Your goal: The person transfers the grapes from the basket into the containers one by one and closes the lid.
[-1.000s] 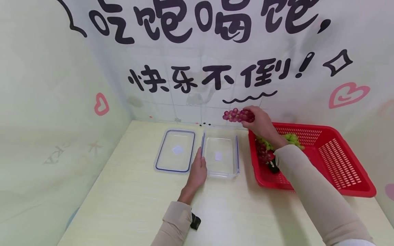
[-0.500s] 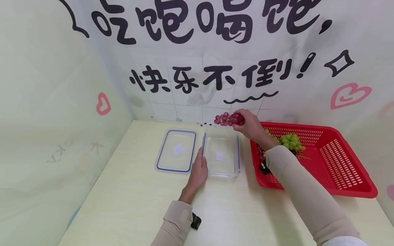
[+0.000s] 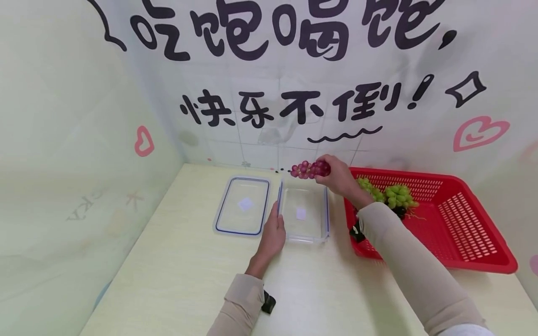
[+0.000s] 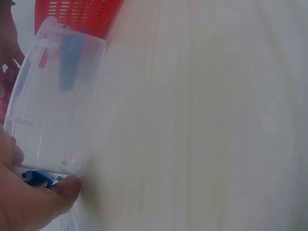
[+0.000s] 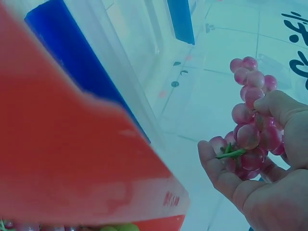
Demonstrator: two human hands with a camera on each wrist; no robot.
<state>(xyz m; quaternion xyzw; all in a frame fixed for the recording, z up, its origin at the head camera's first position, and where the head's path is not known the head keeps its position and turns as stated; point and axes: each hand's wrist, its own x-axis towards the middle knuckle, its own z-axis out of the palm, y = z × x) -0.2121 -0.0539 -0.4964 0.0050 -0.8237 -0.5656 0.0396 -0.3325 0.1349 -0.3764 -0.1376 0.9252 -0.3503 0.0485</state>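
My right hand (image 3: pixel 338 177) holds a bunch of red grapes (image 3: pixel 307 170) over the far end of a clear plastic food container (image 3: pixel 302 224). In the right wrist view, thumb and fingers curl round the grapes (image 5: pixel 249 136), and a green stem shows near the fingertips. My left hand (image 3: pixel 272 235) grips the container's left side, beside a blue-edged flap. The left wrist view shows a thumb and finger of the left hand (image 4: pixel 36 199) at the corner of the container (image 4: pixel 57 96). Inside the container a small white paper lies on the bottom.
A clear lid (image 3: pixel 241 219) with a blue seal lies left of the container. At the right stands a red perforated basket (image 3: pixel 466 228) with green grapes (image 3: pixel 398 197) in it. A wall with black lettering rises behind the pale table (image 3: pixel 176 266).
My right hand has carried the red grapes left and slightly down, away from the basket and over the container's far end. The left hand stays at the container.
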